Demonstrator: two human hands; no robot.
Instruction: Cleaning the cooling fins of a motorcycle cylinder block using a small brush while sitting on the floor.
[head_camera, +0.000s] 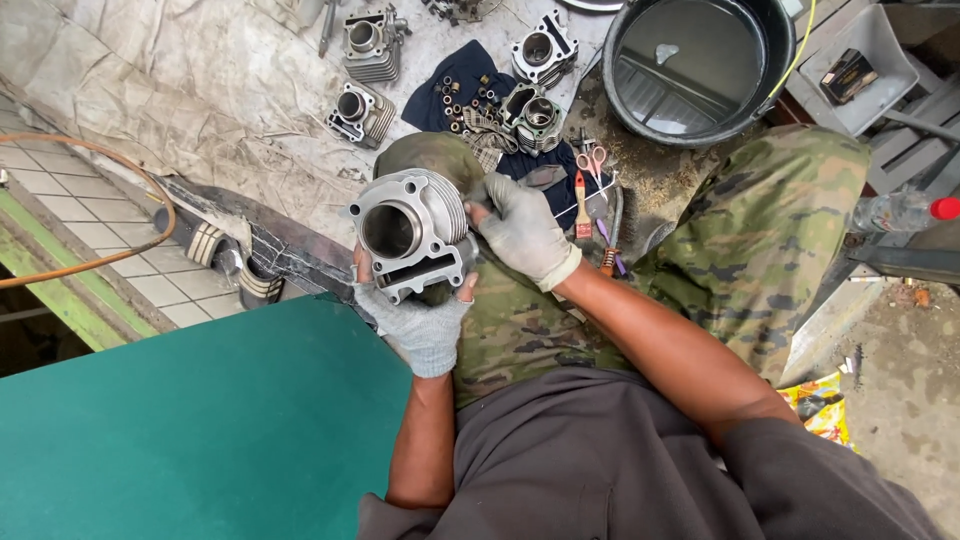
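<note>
The person sits with camouflage-trousered knees (760, 220) spread, and everything here is placed from the grey engine cylinder (412, 232) held over the left knee. Beyond the cylinder, a large black basin (780, 60) stands up and to the right; a dark cloth (460, 85) strewn with small fittings lies straight past it, with four more finned cylinders (372, 45) scattered around that cloth. Just right of the held cylinder lie a small brush (581, 205) and scissors (592, 160).

The left hand (420, 325), gloved, is clamped under the cylinder's lower edge, thumb up on the flange, bore facing the camera. The right hand (522, 230), also gloved, is closed against the finned side; whether it pinches a tool there cannot be told.

To work the fins well, the left grip should probably stay firm and braced on the knee, while the right hand moves along the fins rather than across, keeping off the bore wall.
</note>
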